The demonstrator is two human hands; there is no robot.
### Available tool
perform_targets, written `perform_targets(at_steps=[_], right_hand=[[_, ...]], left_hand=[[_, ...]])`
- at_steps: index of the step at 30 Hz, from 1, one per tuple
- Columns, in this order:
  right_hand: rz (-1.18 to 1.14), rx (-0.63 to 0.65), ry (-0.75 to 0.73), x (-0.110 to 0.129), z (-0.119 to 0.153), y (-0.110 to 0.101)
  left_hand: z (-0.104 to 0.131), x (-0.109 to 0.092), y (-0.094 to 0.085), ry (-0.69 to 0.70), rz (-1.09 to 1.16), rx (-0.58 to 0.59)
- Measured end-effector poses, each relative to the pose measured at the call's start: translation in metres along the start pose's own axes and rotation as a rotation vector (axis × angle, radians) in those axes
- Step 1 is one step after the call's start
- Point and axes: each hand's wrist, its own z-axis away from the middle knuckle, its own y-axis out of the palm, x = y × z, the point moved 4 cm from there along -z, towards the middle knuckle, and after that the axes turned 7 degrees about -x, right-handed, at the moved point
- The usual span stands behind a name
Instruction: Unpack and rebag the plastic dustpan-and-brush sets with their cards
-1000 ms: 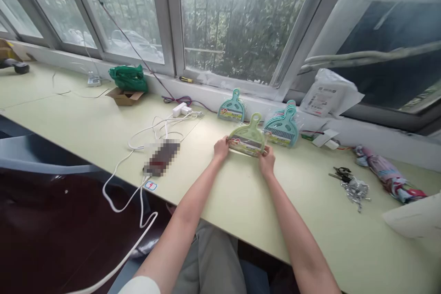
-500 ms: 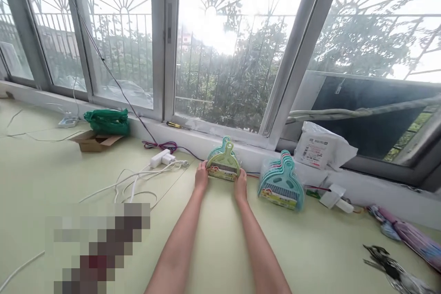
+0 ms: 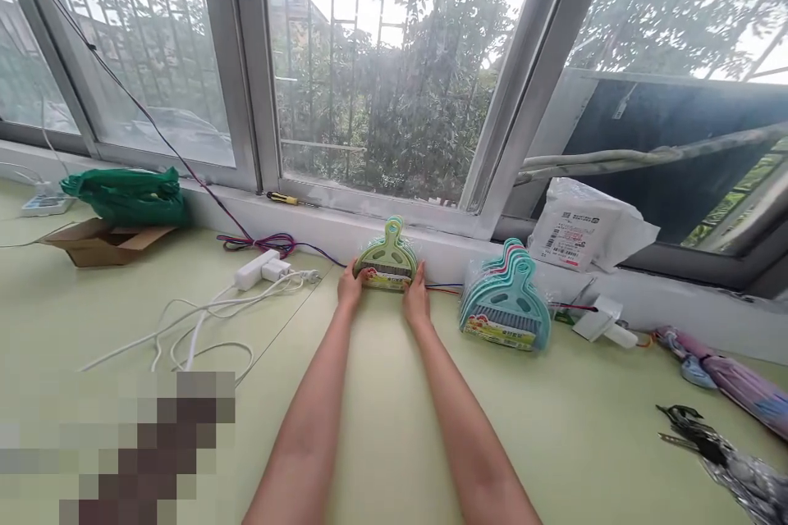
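Note:
Both of my arms stretch forward to a small yellow-green dustpan and brush set [image 3: 387, 259], which stands upright in clear wrapping against the low wall under the window. My left hand [image 3: 350, 287] presses its left edge, and my right hand [image 3: 417, 299] presses the right edge, fingers closed around the sides. Behind it another dustpan shows only a thin rim. To the right of my right hand leans a stack of several wrapped dustpan sets [image 3: 508, 303], mostly turquoise with a red one among them.
A white power strip [image 3: 257, 268] with loose cables lies to the left. Beyond it are an open cardboard box [image 3: 102, 250] and a green plastic bag [image 3: 129, 195]. A screwdriver [image 3: 286, 198] rests on the sill. On the right are a white package [image 3: 575, 230] and a folded umbrella [image 3: 732, 377].
My view has tilted down and shifted. The yellow-green set now sits squarely over the turquoise one behind it, which stuck out to the left before. Both hands keep their hold.

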Motion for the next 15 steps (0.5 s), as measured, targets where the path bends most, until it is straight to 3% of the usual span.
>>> perform_targets(at_steps=[4, 8, 13, 15], right_hand=[[-0.004, -0.015, -0.043, 0.007, -0.002, -0.007], [0.041, -0.066, -0.179, 0.032, 0.008, -0.027], [0.112, 0.077, -0.475, 0.086, 0.062, -0.057], [0.119, 0.115, -0.483, 0.099, 0.083, -0.072]], left_hand=[[0.001, 0.002, 0.003, 0.014, 0.006, -0.025], [0.008, -0.001, -0.007, 0.024, 0.011, -0.201], [0.028, -0.011, -0.03, 0.033, 0.039, -0.344], [0.04, -0.012, -0.039, -0.047, 0.066, -0.353]])
